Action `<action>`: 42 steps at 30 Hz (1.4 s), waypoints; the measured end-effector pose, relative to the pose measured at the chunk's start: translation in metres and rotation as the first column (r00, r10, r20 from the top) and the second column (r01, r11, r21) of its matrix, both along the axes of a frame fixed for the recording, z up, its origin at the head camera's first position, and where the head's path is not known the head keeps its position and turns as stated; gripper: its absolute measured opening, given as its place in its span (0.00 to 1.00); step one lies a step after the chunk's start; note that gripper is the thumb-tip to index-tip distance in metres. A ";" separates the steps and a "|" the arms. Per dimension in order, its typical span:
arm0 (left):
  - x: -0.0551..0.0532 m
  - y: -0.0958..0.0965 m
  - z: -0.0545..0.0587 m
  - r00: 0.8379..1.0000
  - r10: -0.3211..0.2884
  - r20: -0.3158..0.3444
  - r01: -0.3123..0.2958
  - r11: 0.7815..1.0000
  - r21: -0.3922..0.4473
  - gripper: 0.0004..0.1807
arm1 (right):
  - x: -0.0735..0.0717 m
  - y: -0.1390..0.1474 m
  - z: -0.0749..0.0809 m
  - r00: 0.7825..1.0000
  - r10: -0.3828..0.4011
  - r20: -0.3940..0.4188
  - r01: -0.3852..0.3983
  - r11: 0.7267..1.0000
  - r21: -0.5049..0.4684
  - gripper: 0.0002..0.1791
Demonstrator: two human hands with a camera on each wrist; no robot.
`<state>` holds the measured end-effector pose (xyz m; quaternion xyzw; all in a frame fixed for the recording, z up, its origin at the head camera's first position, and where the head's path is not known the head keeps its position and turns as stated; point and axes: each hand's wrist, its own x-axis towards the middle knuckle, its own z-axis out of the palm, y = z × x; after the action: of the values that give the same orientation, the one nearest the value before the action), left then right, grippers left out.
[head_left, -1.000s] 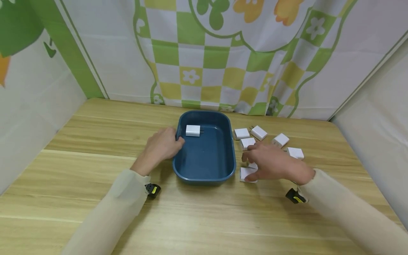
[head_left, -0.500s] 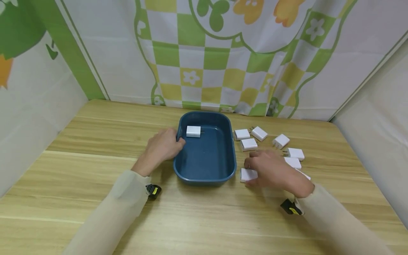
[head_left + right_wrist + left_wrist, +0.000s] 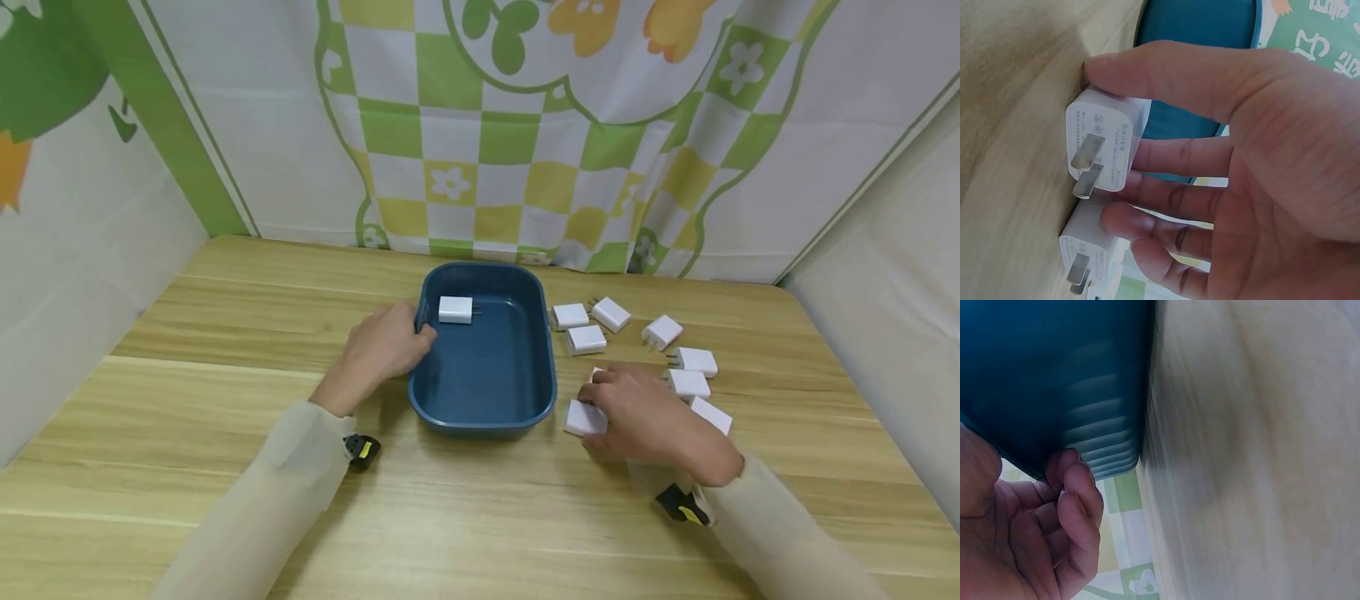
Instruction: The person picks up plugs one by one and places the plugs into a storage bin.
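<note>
In the head view my left hand [image 3: 382, 346] grips the left rim of a deep blue plastic bin [image 3: 480, 425]. The left wrist view shows its fingers bent at the edge of the bin [image 3: 1035, 375]. Just right of the bin, my right hand [image 3: 648, 417] pinches a white charger plug [image 3: 583, 418] lying on the table. In the right wrist view the thumb is on one side of this charger [image 3: 1107, 134] and fingers are on the other, its two metal prongs facing the wrist. A second charger [image 3: 1088, 240] lies beside it, near the other fingertips. One charger [image 3: 455, 309] lies inside the bin.
Several more white chargers lie on the wooden table [image 3: 480, 517] right of the bin, among them one charger [image 3: 662, 332] farther back and another charger [image 3: 711, 414] near the right wrist. A checked green and white curtain [image 3: 510, 175] hangs behind the table.
My right hand has moved a little right and toward me, and its fingers have come onto the near charger, which has turned slightly. The left hand and bin keep their place.
</note>
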<state>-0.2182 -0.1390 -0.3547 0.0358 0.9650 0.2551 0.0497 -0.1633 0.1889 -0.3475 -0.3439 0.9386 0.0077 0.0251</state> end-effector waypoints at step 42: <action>0.010 0.011 0.008 0.989 -0.139 0.051 0.136 0.989 0.050 0.20 | 0.004 -0.001 0.065 0.988 0.070 -0.137 -0.085 0.991 -0.108 0.21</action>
<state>-0.2084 -0.1276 -0.3469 0.0965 0.9523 0.2743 0.0923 -0.1592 0.1883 -0.2823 -0.3796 0.9231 -0.0218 -0.0576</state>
